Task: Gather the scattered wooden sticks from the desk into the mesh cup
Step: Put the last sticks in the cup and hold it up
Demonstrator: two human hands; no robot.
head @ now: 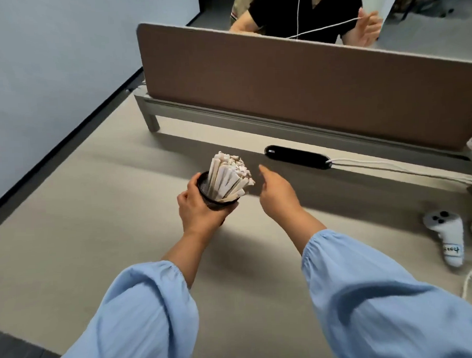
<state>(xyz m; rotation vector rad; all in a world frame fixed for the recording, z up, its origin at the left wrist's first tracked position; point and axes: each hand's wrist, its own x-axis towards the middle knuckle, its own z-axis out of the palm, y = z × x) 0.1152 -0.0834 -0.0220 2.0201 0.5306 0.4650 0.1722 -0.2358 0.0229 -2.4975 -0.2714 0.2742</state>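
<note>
left hand: fingers curled round tilted mesh cup
right hand: fingers loose, empty
risk: leaning sticks slide out if tilt grows

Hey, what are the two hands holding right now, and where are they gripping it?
The left hand grips the mesh cup of wooden sticks around its lower wall. The right hand holds nothing.

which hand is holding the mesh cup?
The left hand: its fingers wrap the black mesh cup full of wooden sticks. The right hand is beside it, holding nothing.
</note>
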